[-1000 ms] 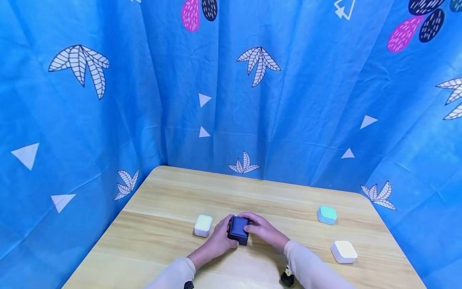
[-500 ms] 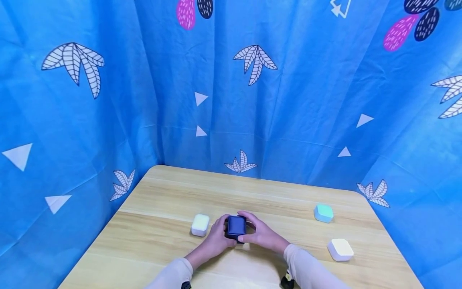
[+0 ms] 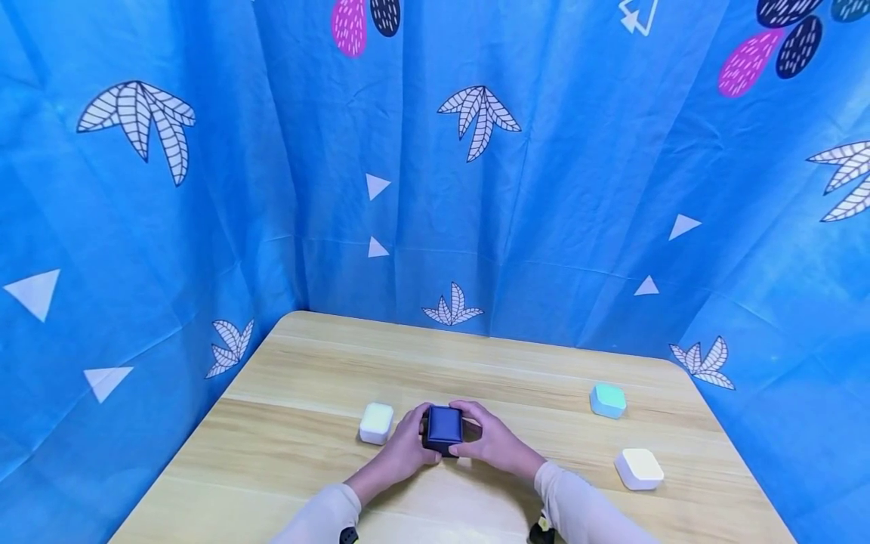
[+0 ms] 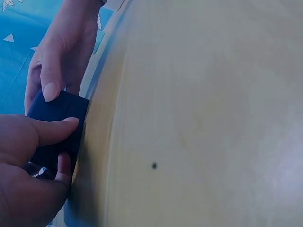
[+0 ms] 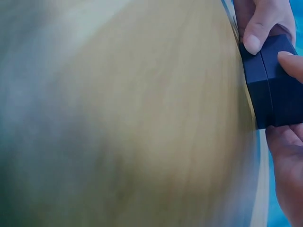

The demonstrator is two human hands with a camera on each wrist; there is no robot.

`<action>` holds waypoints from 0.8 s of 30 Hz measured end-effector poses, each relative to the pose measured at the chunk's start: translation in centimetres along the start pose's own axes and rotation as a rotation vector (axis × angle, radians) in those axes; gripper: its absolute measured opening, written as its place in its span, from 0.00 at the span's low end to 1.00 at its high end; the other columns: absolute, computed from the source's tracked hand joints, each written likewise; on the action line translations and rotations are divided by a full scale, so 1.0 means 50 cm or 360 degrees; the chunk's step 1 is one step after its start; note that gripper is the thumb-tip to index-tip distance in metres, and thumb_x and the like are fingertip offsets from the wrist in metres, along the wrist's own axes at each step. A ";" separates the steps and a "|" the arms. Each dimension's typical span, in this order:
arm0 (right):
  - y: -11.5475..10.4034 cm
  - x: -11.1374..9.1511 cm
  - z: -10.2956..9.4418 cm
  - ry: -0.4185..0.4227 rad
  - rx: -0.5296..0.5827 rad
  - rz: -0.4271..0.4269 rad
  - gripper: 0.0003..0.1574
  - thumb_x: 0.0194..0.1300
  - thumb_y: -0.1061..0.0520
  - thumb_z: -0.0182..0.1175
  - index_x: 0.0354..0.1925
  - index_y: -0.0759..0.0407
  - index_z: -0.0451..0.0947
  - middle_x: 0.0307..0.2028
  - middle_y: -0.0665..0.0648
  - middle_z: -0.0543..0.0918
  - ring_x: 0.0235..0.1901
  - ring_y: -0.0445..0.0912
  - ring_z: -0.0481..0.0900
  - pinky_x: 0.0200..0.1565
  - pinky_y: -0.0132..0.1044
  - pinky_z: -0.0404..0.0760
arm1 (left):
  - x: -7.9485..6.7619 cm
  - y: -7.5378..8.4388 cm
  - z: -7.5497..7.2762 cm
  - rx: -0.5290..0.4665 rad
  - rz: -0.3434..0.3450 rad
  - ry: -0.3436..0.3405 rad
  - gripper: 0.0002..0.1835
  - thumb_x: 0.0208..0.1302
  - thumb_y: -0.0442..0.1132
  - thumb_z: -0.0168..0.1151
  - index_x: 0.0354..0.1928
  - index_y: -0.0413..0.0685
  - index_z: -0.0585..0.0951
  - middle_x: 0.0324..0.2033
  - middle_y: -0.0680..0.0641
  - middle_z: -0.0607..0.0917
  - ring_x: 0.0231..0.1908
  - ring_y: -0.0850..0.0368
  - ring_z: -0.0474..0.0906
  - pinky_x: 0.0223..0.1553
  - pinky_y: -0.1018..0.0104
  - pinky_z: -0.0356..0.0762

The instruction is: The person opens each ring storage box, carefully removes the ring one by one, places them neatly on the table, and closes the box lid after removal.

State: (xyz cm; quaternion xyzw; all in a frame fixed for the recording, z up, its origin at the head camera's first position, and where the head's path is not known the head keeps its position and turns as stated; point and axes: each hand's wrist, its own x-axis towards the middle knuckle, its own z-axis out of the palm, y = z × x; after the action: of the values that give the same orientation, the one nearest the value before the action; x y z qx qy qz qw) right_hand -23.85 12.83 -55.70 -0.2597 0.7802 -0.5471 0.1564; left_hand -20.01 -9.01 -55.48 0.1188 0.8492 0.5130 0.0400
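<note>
A small dark blue jewelry box with a padded square top sits between both hands near the middle of the table. Its lid is down, and the right wrist view shows the seam of the box running round its side. My left hand grips the left side, thumb at the front and fingers toward the back. On the opposite side my right hand holds it the same way, thumb on the front face. Below the left thumb, the left wrist view catches a small shiny spot, too unclear to identify.
The wooden table has a white rounded block just left of the hands. To the right stand a mint-green block and a second white block. A blue patterned curtain hangs behind and at both sides.
The right thumb has shifted from the box's top to its front lower edge, and the box has turned slightly to face me squarely. The whole view has drifted a little.
</note>
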 end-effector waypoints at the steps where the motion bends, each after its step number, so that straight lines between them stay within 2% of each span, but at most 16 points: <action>1: 0.000 0.000 0.000 0.0005 -0.0002 -0.0002 0.46 0.60 0.55 0.73 0.72 0.53 0.64 0.68 0.62 0.68 0.69 0.66 0.66 0.64 0.46 0.76 | 0.001 -0.002 -0.001 0.0000 0.0009 -0.0007 0.52 0.47 0.27 0.75 0.74 0.30 0.58 0.64 0.29 0.70 0.54 0.40 0.75 0.57 0.45 0.76; 7: -0.001 0.001 0.002 0.0033 -0.0048 -0.0010 0.45 0.60 0.54 0.73 0.71 0.52 0.65 0.67 0.61 0.69 0.69 0.63 0.67 0.65 0.50 0.74 | 0.003 -0.010 -0.003 -0.0011 0.0055 -0.0010 0.51 0.46 0.25 0.75 0.73 0.31 0.59 0.64 0.28 0.70 0.54 0.39 0.75 0.52 0.50 0.81; 12: -0.001 0.000 0.002 0.0028 0.0014 0.0000 0.45 0.60 0.54 0.73 0.71 0.52 0.65 0.68 0.62 0.69 0.69 0.64 0.67 0.65 0.48 0.75 | 0.004 -0.017 -0.001 0.0045 0.0094 -0.0004 0.50 0.48 0.24 0.73 0.74 0.32 0.59 0.63 0.30 0.70 0.53 0.40 0.75 0.51 0.54 0.82; 20: 0.003 0.000 -0.002 0.0047 0.0000 0.0014 0.45 0.60 0.51 0.73 0.72 0.52 0.66 0.65 0.62 0.73 0.66 0.63 0.72 0.65 0.51 0.74 | -0.004 -0.015 0.002 0.0061 0.0084 -0.0004 0.50 0.51 0.26 0.74 0.74 0.31 0.57 0.64 0.29 0.70 0.54 0.38 0.76 0.55 0.48 0.80; 24: 0.005 -0.001 -0.007 0.0041 0.0028 0.0021 0.45 0.60 0.50 0.73 0.72 0.52 0.66 0.63 0.64 0.74 0.65 0.63 0.73 0.64 0.50 0.76 | -0.008 -0.009 0.005 0.0082 0.0057 -0.0003 0.50 0.52 0.27 0.74 0.75 0.32 0.57 0.63 0.30 0.70 0.52 0.41 0.76 0.54 0.49 0.79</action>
State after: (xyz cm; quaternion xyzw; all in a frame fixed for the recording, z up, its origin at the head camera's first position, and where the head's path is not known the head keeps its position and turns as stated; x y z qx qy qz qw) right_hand -24.06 13.20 -55.82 -0.2460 0.7792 -0.5561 0.1521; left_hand -19.64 -9.12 -56.02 0.1356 0.8598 0.4915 0.0284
